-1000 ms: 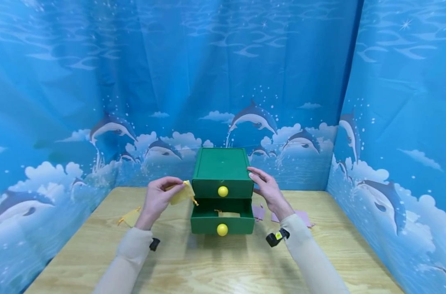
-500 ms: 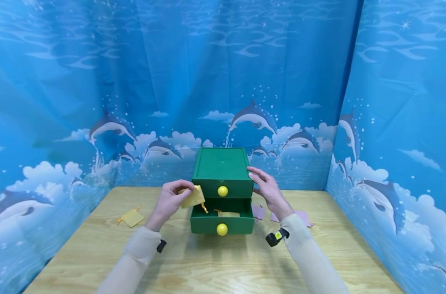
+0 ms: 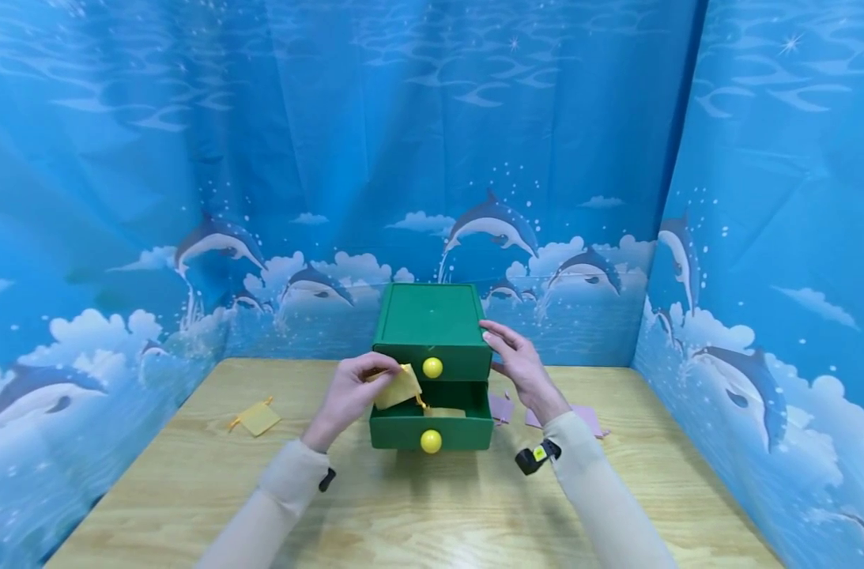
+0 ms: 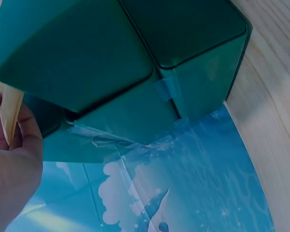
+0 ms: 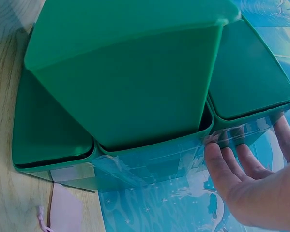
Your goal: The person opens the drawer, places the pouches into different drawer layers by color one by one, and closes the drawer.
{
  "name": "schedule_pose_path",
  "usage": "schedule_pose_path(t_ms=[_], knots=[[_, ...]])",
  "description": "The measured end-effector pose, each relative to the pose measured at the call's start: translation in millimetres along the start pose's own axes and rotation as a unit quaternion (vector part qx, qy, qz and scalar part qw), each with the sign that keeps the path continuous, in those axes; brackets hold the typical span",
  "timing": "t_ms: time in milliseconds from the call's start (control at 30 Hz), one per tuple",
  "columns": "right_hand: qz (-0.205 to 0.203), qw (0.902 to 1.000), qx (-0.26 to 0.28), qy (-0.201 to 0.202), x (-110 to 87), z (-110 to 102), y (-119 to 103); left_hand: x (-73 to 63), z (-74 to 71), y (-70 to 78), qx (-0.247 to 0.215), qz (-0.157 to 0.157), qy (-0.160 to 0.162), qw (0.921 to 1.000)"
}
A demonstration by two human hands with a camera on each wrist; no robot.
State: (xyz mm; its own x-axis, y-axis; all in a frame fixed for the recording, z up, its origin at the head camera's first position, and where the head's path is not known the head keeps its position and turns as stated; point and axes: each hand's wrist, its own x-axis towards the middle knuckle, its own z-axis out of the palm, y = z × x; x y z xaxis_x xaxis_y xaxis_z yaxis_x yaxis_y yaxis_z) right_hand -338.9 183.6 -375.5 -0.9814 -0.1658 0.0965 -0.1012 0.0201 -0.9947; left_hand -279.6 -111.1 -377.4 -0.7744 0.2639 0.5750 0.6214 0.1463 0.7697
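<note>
My left hand (image 3: 353, 391) pinches a small yellow drawstring pouch (image 3: 403, 385) by its edge, above the left part of a pulled-out middle drawer (image 3: 396, 435). Orange cords dangle from the pouch. In the left wrist view the pouch (image 4: 10, 111) shows edge-on between thumb and fingers. Another yellow pouch (image 3: 447, 412) lies inside that drawer, partly hidden by its front. The green drawer cabinet (image 3: 432, 316) has round yellow knobs. My right hand (image 3: 522, 370) rests with extended fingers (image 5: 220, 162) against the cabinet's right side, near the top drawer.
One yellow pouch (image 3: 259, 419) lies on the wooden table (image 3: 190, 482) to the left. Pale purple pouches (image 3: 501, 409) lie on the right, partly behind my right hand and arm. A blue dolphin-print curtain (image 3: 318, 158) surrounds the table.
My left hand has carried the pouch rightward and slightly down, from beside the cabinet to over the pulled-out drawer. My right hand has stayed at the cabinet's side.
</note>
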Motion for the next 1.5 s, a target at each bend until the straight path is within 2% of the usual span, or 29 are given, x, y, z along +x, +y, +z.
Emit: schedule_pose_path(t_ms=[67, 300, 433, 567, 800, 900, 1133, 1367, 1500], knots=[[-0.001, 1.0, 0.001, -0.002, 0.3, 0, 0, 0.3, 1.9, 0.5, 0.0, -0.001, -0.003, 1.0], [-0.004, 1.0, 0.002, -0.002, -1.7, 0, -1, 4.4, 11.7, -22.0, 0.016, 0.01, 0.001, 0.9998], [-0.004, 1.0, 0.004, -0.002, -2.6, 0, -2, 1.9, 17.6, -9.2, 0.042, 0.007, -0.005, 0.9991], [-0.003, 1.0, 0.007, -0.003, -2.7, 0, -2, -1.1, 19.5, 0.2, 0.049, 0.005, -0.019, 0.9986], [-0.006, 0.9999, 0.009, -0.003, -3.2, 1, -3, -1.7, 22.5, -23.0, 0.063, -0.008, -0.016, 0.9978], [-0.004, 0.9999, 0.011, -0.004, -3.2, 1, -3, -2.9, 22.8, -28.5, 0.07, -0.018, -0.012, 0.9973], [-0.003, 0.9999, 0.011, -0.004, -2.5, 1, -1, -7.0, 22.4, -31.3, 0.098, -0.022, -0.028, 0.9945], [-0.01, 0.9999, 0.009, -0.008, -2.8, 0, -1, -9.8, 21.8, -32.3, 0.101, -0.034, -0.053, 0.9929], [-0.007, 0.9999, 0.012, -0.004, -2.0, 0, 0, -9.8, 21.3, -34.7, 0.105, -0.025, -0.06, 0.9924]])
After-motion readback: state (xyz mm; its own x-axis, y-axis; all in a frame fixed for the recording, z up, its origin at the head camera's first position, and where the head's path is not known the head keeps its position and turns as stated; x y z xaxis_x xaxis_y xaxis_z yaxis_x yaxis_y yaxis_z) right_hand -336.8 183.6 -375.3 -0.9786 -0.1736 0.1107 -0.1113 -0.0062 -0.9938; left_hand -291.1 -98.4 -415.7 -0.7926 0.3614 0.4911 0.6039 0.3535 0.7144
